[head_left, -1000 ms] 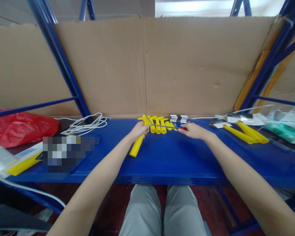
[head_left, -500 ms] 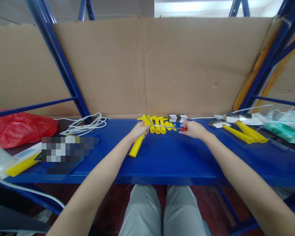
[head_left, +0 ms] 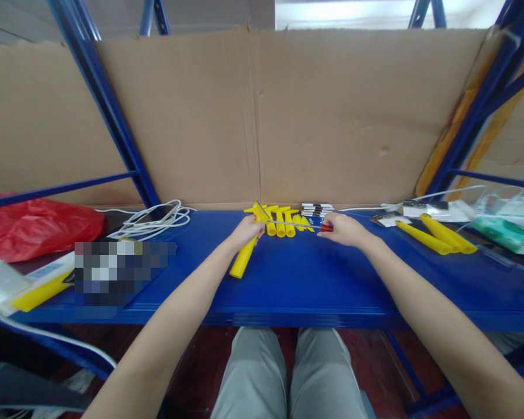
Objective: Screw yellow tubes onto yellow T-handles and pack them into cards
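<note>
My left hand (head_left: 247, 229) is closed around a yellow plastic tube-shaped part (head_left: 243, 259), whose wide round end points down toward me. A thin dark rod sticks out above its upper end. My right hand (head_left: 343, 228) grips the red handle of a screwdriver (head_left: 327, 227). Its long metal shaft runs level to the left, and the tip reaches the yellow part beside my left fingers; the exact contact is too small to make out. Just behind lie several similar yellow tubes (head_left: 280, 226) in a row, with small flat yellow pieces (head_left: 303, 223) to their right.
Stacked black-and-white packets (head_left: 317, 209) lie against the cardboard wall (head_left: 332, 116). On the right are yellow cones (head_left: 448, 234) and a green-white packet (head_left: 502, 233). To the left are a coiled white cable (head_left: 161, 220) and a red plastic bag (head_left: 39, 227). Blue posts (head_left: 109, 110) frame the bench (head_left: 305, 279).
Very little differs. The screwdriver's red handle shows slightly more in my right hand, which has shifted a touch. My left hand stays in place on the yellow tube.
</note>
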`<state>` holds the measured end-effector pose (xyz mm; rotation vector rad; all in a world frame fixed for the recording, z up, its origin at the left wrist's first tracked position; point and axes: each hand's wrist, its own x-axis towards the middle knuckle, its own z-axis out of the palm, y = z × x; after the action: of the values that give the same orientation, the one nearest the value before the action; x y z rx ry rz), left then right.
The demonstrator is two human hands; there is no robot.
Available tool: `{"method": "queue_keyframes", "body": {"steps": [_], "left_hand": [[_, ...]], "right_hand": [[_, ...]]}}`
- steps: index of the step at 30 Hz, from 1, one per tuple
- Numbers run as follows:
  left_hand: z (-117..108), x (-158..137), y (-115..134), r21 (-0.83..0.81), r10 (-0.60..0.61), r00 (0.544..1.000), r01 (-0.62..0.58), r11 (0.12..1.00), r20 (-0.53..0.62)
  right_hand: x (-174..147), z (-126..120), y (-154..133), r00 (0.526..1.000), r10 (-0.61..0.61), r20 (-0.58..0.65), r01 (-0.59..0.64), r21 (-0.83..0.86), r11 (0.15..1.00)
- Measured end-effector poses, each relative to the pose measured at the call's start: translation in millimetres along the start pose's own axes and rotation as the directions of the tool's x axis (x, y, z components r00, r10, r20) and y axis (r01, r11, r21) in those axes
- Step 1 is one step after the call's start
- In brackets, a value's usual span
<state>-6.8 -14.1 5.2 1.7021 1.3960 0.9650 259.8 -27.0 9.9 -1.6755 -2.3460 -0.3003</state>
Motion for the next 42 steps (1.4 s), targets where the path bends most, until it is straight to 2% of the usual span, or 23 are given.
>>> {"method": "queue_keyframes", "body": {"steps": [6,14,23,34,42], "left_hand": [[0,0,0,-0.002,-0.016,1.000,0.016,1.000,0.001],[0,-1,1,0.014,-0.030,0.999,0.030,0.999,-0.027],[-1,1,-1,0.015,-0.023,1.000,0.023,1.000,-0.018],[-1,-2,2,0.029,-0.025,0.999,0.026,0.999,-0.030],[0,-2,1,0.042,-0.009,1.000,0.009,0.999,-0.021]], "right_hand": [[-2,-1,-7,0.996,0.075,0.041,-0.072,-0.057,0.996],[-2,-2,-3,0.988,-0.079,0.136,0.061,0.134,0.989],[0,1,-1,0.995,-0.057,0.075,0.056,0.015,0.998],[2,8,14,0.994,-0.102,0.036,0.099,0.068,0.993],[2,12,3,0.978,-0.159,0.137,0.140,0.143,0.980]]}}
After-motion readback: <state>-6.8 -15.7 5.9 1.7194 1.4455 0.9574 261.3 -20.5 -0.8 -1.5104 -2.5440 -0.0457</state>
